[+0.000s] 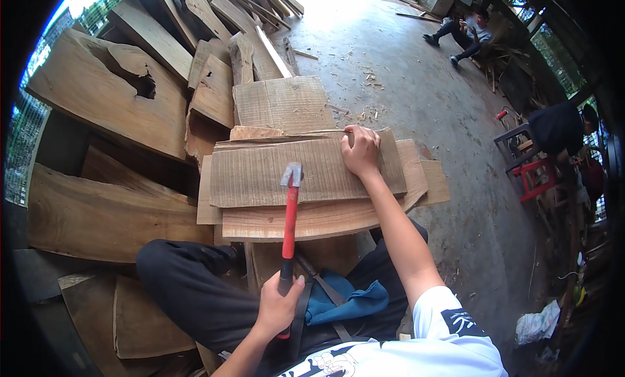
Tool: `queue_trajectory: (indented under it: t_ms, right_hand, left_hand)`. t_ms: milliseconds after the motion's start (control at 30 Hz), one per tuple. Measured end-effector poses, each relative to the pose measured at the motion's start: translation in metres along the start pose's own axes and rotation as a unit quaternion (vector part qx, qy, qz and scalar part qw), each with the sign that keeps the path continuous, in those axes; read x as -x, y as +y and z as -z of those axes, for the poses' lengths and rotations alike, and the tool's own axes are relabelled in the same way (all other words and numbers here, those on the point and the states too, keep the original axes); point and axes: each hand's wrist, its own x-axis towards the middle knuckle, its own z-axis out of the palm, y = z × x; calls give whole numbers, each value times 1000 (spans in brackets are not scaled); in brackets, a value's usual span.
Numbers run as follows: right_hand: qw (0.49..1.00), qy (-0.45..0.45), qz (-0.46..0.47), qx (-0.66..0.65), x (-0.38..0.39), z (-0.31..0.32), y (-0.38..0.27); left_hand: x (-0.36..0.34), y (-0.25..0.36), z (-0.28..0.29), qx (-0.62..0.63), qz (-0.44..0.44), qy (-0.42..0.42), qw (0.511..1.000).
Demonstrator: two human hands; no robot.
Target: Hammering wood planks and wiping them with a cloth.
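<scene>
Left hand (pixel 277 305) grips a red-handled hammer (pixel 290 230) (perhaps a hatchet); right hand (pixel 361 153) clasps the far edge of the plank (pixel 254 173).

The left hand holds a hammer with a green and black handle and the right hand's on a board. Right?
Not green: the head view shows the hammer has a red and black handle. The left hand holds it; the right hand is on a board.

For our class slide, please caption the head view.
Left hand holding a metal-headed red-and-black tool, right hand on the top board of a stack.
</scene>
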Motion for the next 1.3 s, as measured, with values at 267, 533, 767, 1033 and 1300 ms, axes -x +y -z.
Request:
queue_trajectory:
  t_ms: [267,533,767,1033,1300]
  right_hand:
    - [1000,3,0,-3,1,-2,3]
    - [1000,11,7,4,2,-4,7]
    - [1000,14,-1,2,2,-4,7]
    - [1000,20,10,12,3,-9,12]
    - [1000,-24,-2,14,-5,-4,7]
  left_hand:
    - [-26,10,-19,-24,-125,17,992]
    - [-68,35,-1,35,3,21,999]
    - [-61,17,20,65,-102,85,989]
    - [-59,14,22,92,-44,163,981]
    - [-39,4,26,72,-64,89,991]
